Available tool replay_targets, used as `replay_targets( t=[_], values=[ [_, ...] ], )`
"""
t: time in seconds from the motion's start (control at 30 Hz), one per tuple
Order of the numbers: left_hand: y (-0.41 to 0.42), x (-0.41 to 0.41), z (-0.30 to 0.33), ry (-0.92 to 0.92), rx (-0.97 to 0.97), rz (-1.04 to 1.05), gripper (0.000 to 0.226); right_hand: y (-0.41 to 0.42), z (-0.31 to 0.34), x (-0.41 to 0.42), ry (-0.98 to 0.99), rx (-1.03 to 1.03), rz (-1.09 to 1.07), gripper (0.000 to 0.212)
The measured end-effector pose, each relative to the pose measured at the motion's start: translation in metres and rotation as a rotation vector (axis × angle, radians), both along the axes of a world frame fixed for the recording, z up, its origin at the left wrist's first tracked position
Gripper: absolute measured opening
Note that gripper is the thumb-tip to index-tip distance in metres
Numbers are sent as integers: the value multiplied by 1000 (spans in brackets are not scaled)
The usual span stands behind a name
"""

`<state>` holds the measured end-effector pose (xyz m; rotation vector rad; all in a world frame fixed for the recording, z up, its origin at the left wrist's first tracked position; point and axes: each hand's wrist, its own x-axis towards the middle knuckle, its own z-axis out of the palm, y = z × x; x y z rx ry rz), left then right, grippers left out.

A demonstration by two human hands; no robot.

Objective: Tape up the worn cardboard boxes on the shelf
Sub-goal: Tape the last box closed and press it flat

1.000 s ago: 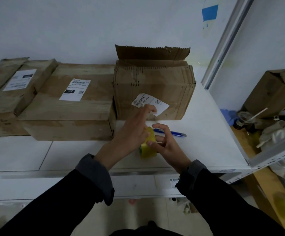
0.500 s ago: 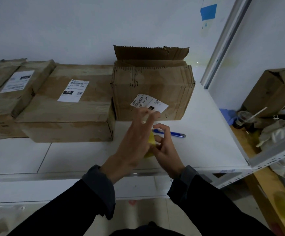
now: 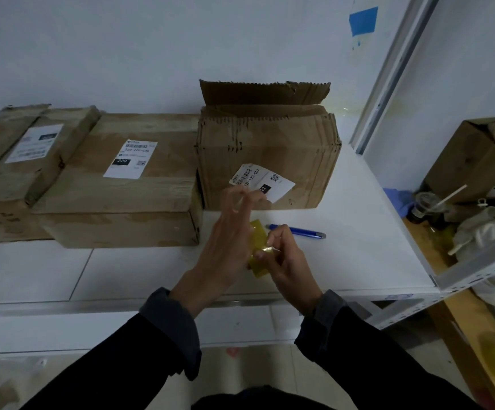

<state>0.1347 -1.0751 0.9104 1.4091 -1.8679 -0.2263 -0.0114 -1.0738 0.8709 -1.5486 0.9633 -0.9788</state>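
Note:
A yellow roll of tape point(image 3: 257, 230) sits between my two hands, just above the white shelf point(image 3: 364, 232). My right hand point(image 3: 289, 263) pinches the loose tape end at the roll's side. My left hand point(image 3: 225, 247) lies against the roll's left side with its fingers straight and blurred; its thumb is hidden. Behind the hands stands a worn, creased cardboard box point(image 3: 269, 143) with its back flap up and a white label peeling off its front. A flat taped box point(image 3: 128, 187) lies left of it, and another labelled box point(image 3: 21, 161) lies further left.
A blue pen point(image 3: 299, 231) lies on the shelf right of my hands. A white upright post point(image 3: 388, 78) bounds the shelf on the right. Beyond it stand another cardboard box point(image 3: 476, 161), a cup with a straw and plastic bags.
My left hand has lifted its fingers off the roll and spread them upward. My right hand has kept its pinch on the tape, and the roll has tilted slightly.

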Motion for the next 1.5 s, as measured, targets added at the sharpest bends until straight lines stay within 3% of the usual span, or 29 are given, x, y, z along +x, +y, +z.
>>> replay_targets(
  t=[0.17, 0.27, 0.33, 0.43, 0.53, 0.57, 0.63, 0.73, 0.8, 0.9, 1.03, 1.1, 1.2, 1.33, 1.4, 1.5],
  values=[
    [-2, 4, 0, -31, -4, 40, 71, -7, 6, 1, -7, 92, 29, 37],
    [-1, 20, 11, -71, -76, 113, 78, -13, 6, -2, 143, -56, 17, 43],
    [5, 32, 29, 69, -25, 133, 74, -25, 7, -1, 388, -217, 37, 43],
    [15, 43, 60, 448, 217, 79, 56, -43, 0, 14, 831, -432, 142, 51],
    [22, 49, 81, 733, 340, -4, 48, -50, -8, 26, 1044, -506, 186, 54],
    [24, 51, 86, 792, 360, -26, 47, -52, -9, 26, 1038, -513, 179, 50],
    [25, 52, 92, 863, 389, -53, 49, -53, -1, 25, 754, -457, 62, 36],
    [23, 54, 92, 885, 405, -49, 50, -51, 44, 36, -46, 98, -169, 54],
    [19, 54, 90, 876, 412, -46, 49, -61, 68, 41, -311, 317, -87, 62],
    [14, 52, 93, 875, 413, -59, 54, -67, 87, 49, -352, 264, 32, 49],
    [4, 56, 98, 919, 392, -70, 52, -85, 98, 47, -438, 261, 59, 6],
    [-2, 57, 98, 930, 378, -75, 50, -100, 107, 45, -455, 286, 42, 10],
    [-17, 56, 103, 898, 334, -16, 58, -113, 130, 43, -287, 215, 8, 5],
    [-64, 87, 106, 574, 169, 247, 79, -151, 155, 22, -43, -99, -310, 5],
    [-95, 107, 111, 381, 150, 274, 62, -169, 167, 13, 22, -171, -261, 6],
    [-146, 114, 118, 17, 264, 131, 39, -189, 176, 18, 110, -175, -36, 19]
  ],
)
